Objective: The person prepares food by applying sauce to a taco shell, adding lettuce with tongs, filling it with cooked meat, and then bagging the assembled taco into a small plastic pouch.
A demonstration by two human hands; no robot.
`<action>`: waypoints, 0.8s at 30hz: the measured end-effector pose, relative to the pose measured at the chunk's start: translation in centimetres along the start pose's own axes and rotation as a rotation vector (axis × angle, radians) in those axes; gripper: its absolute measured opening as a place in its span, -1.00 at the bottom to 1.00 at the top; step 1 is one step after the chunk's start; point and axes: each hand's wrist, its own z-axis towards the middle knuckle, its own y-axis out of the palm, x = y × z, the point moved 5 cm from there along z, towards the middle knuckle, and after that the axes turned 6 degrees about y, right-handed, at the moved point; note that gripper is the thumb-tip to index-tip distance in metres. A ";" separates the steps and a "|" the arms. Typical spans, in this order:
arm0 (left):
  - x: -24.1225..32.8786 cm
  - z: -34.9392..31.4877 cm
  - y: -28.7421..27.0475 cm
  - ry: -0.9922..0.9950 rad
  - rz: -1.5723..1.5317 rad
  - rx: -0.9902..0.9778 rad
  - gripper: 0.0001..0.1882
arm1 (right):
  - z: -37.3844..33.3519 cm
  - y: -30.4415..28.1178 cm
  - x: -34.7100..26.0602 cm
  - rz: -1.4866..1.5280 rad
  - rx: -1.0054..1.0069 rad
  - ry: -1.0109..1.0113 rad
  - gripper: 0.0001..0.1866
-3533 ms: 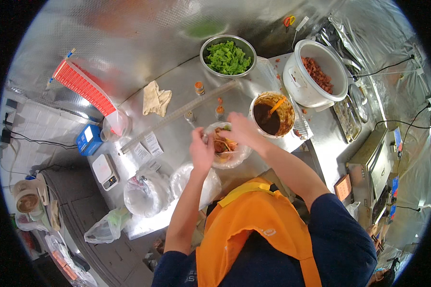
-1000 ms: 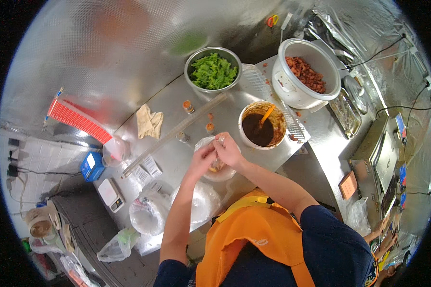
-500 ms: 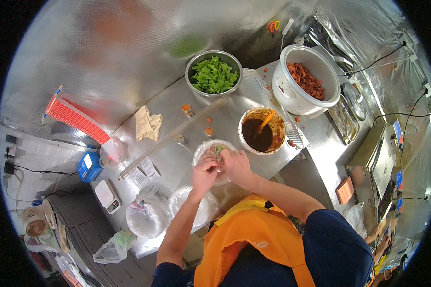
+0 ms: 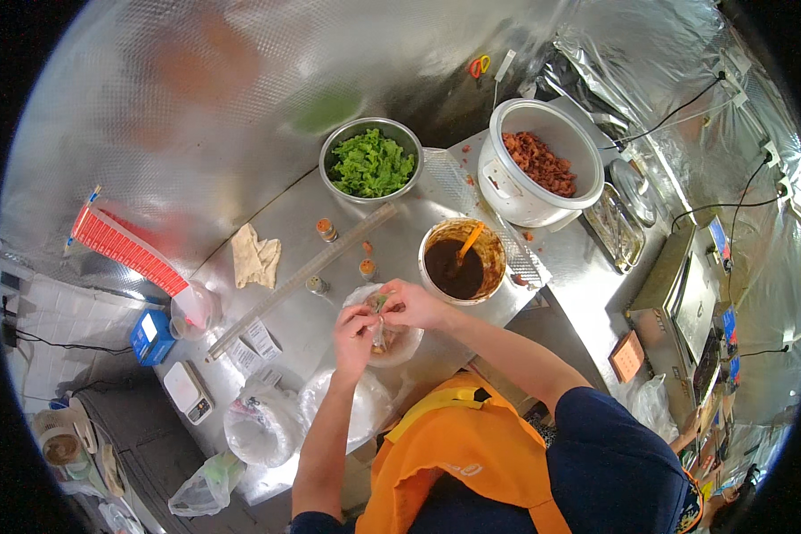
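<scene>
Left hand [image 4: 354,336] (LH) and right hand [image 4: 409,305] (RH) meet over the round bowl lined w/ clear plastic film [image 4: 412,345], LH at its left side, RH at its upper right. Bowl loc.: near front edge of the silver metal worktop [image 4: 322,331], lower L of the sauce tub. Fingers, both hands: curled inward, tips close tog. above bowl ctr., w/ clear film and a bit of green showing btwn them; cannot tell whether clamped on film or on contents. Bowl contents mostly hidden by hands. Adj. to RH: white round tub [image 4: 494,267] w/ dark brown sauce and orange-handled utensil [image 4: 471,240], the latter tilted against tub wall. Behind: silver metal bowl [image 4: 409,137] w/ chopped leafy greens [image 4: 374,165]; to its R, large white round pot [image 4: 505,198] w/ reddish-brown diced food [image 4: 538,166]. Btwn hands and greens: small shaker jars, qty 3, incl. orange-topped jar [image 4: 367,268] nearest bowl. Long narrow translucent strip [image 4: 298,283] lies diag. across worktop; beige folded cloth [image 4: 255,256] is beyond it. Left of LH: white flat digital scale [image 4: 183,388] and white printed paper slips [image 4: 262,339], all on worktop.
</scene>
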 end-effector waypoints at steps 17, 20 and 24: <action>-3.9 -1.0 0.7 -0.448 -0.372 -0.059 -0.70 | -2.3 -0.8 -0.4 0.057 0.172 0.115 -0.54; -3.2 -0.3 -0.8 -0.469 -0.470 -0.024 -0.51 | -3.5 -1.6 -3.4 0.209 0.217 0.104 -0.60; -2.4 -0.6 -2.1 -0.319 -0.642 0.257 -0.32 | -6.3 -1.6 -13.3 0.015 0.265 -0.027 -0.93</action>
